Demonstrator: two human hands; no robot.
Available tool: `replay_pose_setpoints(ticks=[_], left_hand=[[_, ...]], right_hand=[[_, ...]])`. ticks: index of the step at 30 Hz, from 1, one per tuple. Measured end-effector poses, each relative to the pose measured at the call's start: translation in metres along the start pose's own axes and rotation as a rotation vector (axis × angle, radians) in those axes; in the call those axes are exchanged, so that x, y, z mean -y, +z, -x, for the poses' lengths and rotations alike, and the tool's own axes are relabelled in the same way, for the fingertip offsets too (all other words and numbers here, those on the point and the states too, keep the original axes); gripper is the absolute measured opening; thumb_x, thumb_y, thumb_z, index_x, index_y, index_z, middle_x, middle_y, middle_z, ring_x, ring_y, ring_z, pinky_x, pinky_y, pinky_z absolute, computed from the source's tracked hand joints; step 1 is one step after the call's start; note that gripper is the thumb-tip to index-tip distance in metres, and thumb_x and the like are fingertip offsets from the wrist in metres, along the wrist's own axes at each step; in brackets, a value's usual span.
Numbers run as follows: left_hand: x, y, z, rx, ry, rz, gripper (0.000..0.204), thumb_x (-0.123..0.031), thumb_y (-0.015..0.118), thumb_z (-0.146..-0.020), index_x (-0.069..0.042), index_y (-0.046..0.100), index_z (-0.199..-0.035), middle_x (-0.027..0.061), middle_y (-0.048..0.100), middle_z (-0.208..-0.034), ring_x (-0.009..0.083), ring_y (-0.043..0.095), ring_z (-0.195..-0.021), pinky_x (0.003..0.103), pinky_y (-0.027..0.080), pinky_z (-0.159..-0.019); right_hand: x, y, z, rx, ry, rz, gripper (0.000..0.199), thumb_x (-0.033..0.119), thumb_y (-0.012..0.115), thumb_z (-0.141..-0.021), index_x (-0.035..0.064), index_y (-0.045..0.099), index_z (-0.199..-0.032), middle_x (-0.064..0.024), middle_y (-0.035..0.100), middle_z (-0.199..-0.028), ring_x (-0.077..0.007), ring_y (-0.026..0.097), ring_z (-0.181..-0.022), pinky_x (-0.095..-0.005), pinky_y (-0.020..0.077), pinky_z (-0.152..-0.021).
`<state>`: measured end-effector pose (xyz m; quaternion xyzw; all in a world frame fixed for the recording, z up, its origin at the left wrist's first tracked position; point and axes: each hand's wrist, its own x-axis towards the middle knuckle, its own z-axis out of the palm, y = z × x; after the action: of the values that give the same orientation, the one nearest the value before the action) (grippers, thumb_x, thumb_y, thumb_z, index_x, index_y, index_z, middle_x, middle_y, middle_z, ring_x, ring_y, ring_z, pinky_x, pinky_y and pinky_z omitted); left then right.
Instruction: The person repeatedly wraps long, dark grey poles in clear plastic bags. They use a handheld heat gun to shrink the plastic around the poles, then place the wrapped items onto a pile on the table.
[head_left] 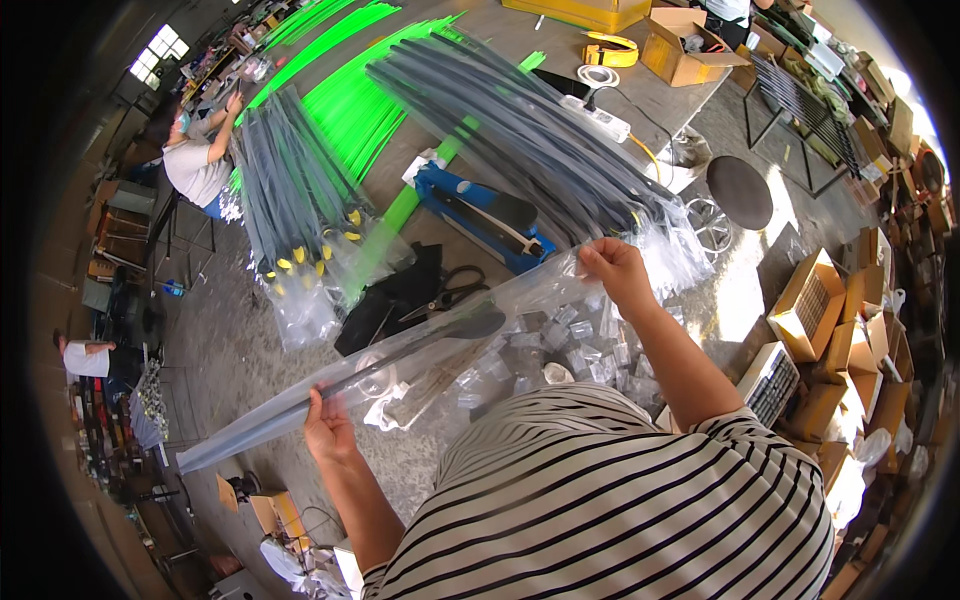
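A long clear plastic sleeve (400,345) stretches slantwise in front of me, with a dark slender rod inside that ends in a flat black piece (478,320). My left hand (328,428) is closed on its lower edge, left of the middle. At the upper right end, my right hand (615,272) pinches the sleeve's edge between thumb and fingers. Just beyond the sleeve lie black-handled scissors (455,290) and a black cloth (420,268). A blue heat sealer (485,215) stands on the table behind them.
Bagged dark rods lie in two piles, one left (290,170) and one right (530,130). Bright green sticks (365,95) cover the far table. Small clear packets (590,340) are scattered near my body. A person (195,160) sits at left; cardboard boxes (808,305) stand at right.
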<state>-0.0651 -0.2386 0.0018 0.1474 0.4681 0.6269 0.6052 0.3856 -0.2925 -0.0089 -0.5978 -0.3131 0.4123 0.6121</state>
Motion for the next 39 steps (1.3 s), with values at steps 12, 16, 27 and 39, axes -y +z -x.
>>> replay_pose_setpoints(ticks=[12,16,27,39], left_hand=[[0.031,0.003,0.011,-0.057,0.01,0.067,0.017,-0.008,0.058,-0.08,0.002,0.055,-0.093,0.0126,0.061,-0.092,0.0215,0.058,-0.09,0.033,0.047,-0.084],[0.05,0.006,0.008,-0.1,0.008,0.082,0.016,-0.007,0.058,-0.079,0.002,0.055,-0.092,0.0135,0.061,-0.091,0.0226,0.059,-0.089,0.034,0.048,-0.083],[0.102,0.038,-0.017,-0.299,0.017,0.227,0.015,-0.007,0.053,-0.083,0.004,0.053,-0.094,0.0128,0.06,-0.091,0.0227,0.059,-0.086,0.035,0.048,-0.082],[0.111,0.037,-0.009,-0.343,0.038,0.218,0.015,-0.009,0.052,-0.084,0.002,0.054,-0.094,0.0114,0.06,-0.092,0.0207,0.059,-0.086,0.032,0.048,-0.081]], right_hand=[[-0.017,0.018,-0.056,-0.097,-0.345,0.599,0.024,0.022,0.057,-0.078,-0.0011,0.055,-0.071,-0.0167,0.055,-0.061,-0.0312,0.052,-0.054,-0.0349,0.0403,-0.052],[-0.025,0.024,-0.089,-0.065,-0.415,0.647,0.022,0.022,0.056,-0.079,-0.0001,0.056,-0.073,-0.019,0.055,-0.063,-0.0358,0.054,-0.062,-0.0376,0.0411,-0.055],[-0.042,0.036,-0.177,0.008,-0.362,0.76,0.029,0.035,0.053,-0.08,0.0066,0.06,-0.079,-0.0165,0.058,-0.07,-0.0344,0.057,-0.07,-0.04,0.043,-0.061],[-0.029,0.031,-0.129,0.138,-0.927,1.373,0.051,0.033,0.054,-0.078,0.0031,0.043,-0.118,-0.0133,0.038,-0.128,-0.029,0.034,-0.119,-0.0405,0.0263,-0.098]])
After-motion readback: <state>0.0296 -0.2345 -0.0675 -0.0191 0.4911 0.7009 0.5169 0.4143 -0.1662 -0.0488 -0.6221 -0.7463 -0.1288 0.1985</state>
